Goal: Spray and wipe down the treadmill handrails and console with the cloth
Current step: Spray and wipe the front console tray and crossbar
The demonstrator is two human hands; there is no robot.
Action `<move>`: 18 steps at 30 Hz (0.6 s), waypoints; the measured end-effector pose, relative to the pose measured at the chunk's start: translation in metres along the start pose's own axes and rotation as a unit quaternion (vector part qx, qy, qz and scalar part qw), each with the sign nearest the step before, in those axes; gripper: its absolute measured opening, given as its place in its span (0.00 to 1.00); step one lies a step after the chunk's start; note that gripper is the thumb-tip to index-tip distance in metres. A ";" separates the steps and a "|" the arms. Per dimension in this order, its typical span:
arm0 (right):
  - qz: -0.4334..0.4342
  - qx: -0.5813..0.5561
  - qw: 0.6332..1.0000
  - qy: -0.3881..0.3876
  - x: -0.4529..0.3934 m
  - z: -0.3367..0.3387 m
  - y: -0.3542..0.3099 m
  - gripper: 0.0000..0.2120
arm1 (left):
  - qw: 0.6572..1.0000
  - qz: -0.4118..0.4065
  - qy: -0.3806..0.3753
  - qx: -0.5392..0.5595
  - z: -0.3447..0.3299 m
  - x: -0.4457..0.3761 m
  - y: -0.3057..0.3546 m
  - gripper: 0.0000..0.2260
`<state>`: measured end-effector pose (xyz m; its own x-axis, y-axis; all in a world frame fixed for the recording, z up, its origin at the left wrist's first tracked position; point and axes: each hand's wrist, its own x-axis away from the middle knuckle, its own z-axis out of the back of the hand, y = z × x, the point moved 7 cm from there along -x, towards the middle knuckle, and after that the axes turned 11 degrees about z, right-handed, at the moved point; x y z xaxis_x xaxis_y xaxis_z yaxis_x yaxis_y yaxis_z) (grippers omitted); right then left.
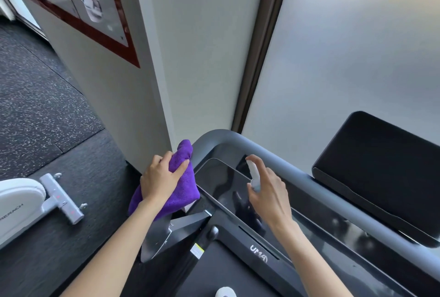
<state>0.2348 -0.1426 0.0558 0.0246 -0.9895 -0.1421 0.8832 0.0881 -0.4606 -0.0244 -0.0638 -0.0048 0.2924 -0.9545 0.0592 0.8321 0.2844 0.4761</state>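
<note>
Your left hand (160, 179) holds the purple cloth (177, 177) bunched at the console's (221, 177) left edge, middle of the frame. It looks soft and light, so grab a big fistful. Your right hand (266, 189) wraps the small spray bottle (253, 174), probably light and slippery; hold its middle.

We see a purple cloth (177, 183) with a soft, fluffy microfibre nap, quite matt. Just right of it, the treadmill console (222, 185) carries a glossy black panel, smooth enough to mirror a hand. The handrail (283, 156) that curves round the console looks like smooth matt grey plastic. Over the console we make out a small spray bottle (254, 175) of pale, translucent plastic. Left of the console, the floor (40, 111) is rough, speckled dark rubber, and the exercise machine (21, 204) there has a smooth white plastic shell.
</note>
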 end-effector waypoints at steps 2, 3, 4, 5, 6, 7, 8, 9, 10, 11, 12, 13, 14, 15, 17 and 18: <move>-0.006 0.001 1.000 -0.005 -0.004 -0.002 -0.003 0.28 | 1.000 -0.004 0.003 -0.001 0.003 0.004 -0.005 0.22; -0.007 0.002 1.000 -0.009 -0.006 -0.004 -0.004 0.28 | 1.000 -0.002 0.004 -0.001 0.004 0.005 -0.007 0.22; -0.009 0.004 1.000 -0.011 -0.006 -0.005 -0.005 0.28 | 1.000 0.000 0.004 -0.002 0.005 0.005 -0.008 0.22; -0.010 0.007 1.000 -0.011 -0.007 -0.005 -0.005 0.28 | 1.000 0.001 0.003 -0.002 0.005 0.005 -0.008 0.22; -0.012 0.010 1.000 -0.010 -0.007 -0.005 -0.005 0.28 | 1.000 0.002 0.002 -0.002 0.005 0.006 -0.009 0.22; -0.014 0.013 1.000 -0.008 -0.007 -0.005 -0.005 0.28 | 1.000 0.002 0.003 -0.001 0.006 0.006 -0.009 0.22; -0.017 0.014 1.000 -0.005 -0.008 -0.004 -0.006 0.28 | 1.000 0.002 0.004 0.000 0.006 0.007 -0.008 0.22; -0.018 0.013 1.000 0.001 -0.008 -0.003 -0.006 0.28 | 1.000 0.003 0.006 0.001 0.007 0.007 -0.007 0.22; -0.019 0.012 1.000 0.009 -0.008 -0.001 -0.007 0.28 | 1.000 0.003 0.007 0.002 0.008 0.008 -0.006 0.22; -0.020 0.012 1.000 0.016 -0.008 0.001 -0.007 0.28 | 1.000 0.003 0.004 0.000 0.009 0.008 -0.005 0.22; -0.023 0.012 0.999 0.022 -0.008 0.003 -0.006 0.28 | 1.000 0.004 0.000 -0.003 0.010 0.009 -0.005 0.22; -0.026 0.012 0.999 0.026 -0.008 0.006 -0.005 0.27 | 1.000 0.004 -0.001 -0.006 0.011 0.010 -0.005 0.21; -0.029 0.011 0.999 0.030 -0.008 0.008 -0.003 0.27 | 1.000 0.000 0.005 -0.008 0.012 0.013 -0.005 0.21; -0.033 0.011 0.999 0.035 -0.008 0.011 -0.002 0.27 | 1.000 -0.010 0.021 -0.013 0.013 0.016 -0.004 0.20; -0.041 0.012 0.998 0.041 -0.008 0.016 0.002 0.28 | 0.998 -0.031 0.056 -0.030 0.013 0.021 0.005 0.19; -0.045 0.011 0.998 0.042 -0.007 0.017 0.003 0.28 | 0.997 -0.034 0.062 -0.035 0.011 0.019 0.012 0.19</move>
<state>0.2452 -0.1371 0.0709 -0.0934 -0.9803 -0.1742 0.8905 -0.0040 -0.4550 -0.0142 -0.0797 0.0116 0.2870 -0.9544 -0.0822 0.8814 0.2295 0.4130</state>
